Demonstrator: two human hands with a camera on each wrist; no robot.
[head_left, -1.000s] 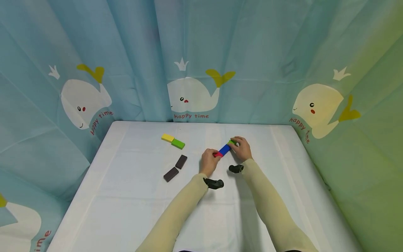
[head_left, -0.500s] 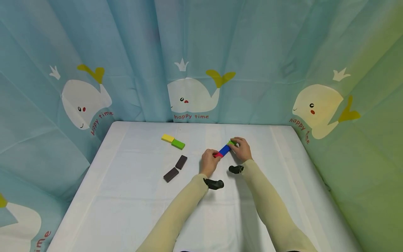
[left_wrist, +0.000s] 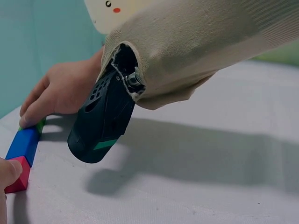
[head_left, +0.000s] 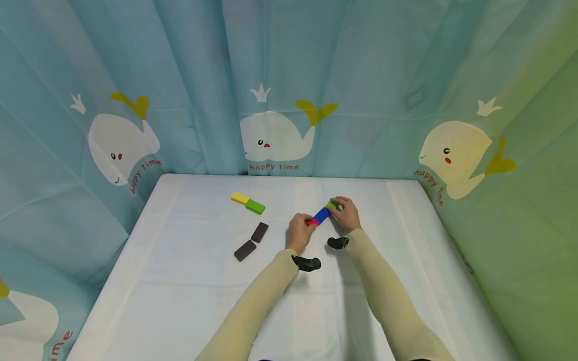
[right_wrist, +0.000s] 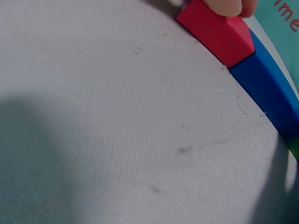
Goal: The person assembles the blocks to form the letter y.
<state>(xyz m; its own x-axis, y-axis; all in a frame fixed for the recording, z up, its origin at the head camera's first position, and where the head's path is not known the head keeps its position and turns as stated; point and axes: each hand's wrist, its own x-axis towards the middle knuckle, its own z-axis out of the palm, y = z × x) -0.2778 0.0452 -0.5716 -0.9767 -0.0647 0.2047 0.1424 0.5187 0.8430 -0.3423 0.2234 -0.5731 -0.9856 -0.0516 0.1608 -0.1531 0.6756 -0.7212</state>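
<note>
Three blocks lie end to end in a slanting row on the white table: a red block [right_wrist: 215, 35], a blue block [head_left: 322, 215] in the middle and a green block [head_left: 332, 204] at the far end. My left hand [head_left: 300, 232] pinches the red block between thumb and fingers, covering part of it. At the other end my right hand [head_left: 346, 214] pinches the green block, which is mostly hidden under the fingers. Bare between the two hands, the blue block [left_wrist: 23, 143] meets the red one end to end in the left wrist view.
Left of the hands, two dark brown blocks [head_left: 245, 250] lie at an angle to each other. Behind them a yellow block [head_left: 241, 197] and another green block [head_left: 255, 206] touch at their ends. A blue curtain [head_left: 207, 100] with whales hangs behind the white table [head_left: 180, 301].
</note>
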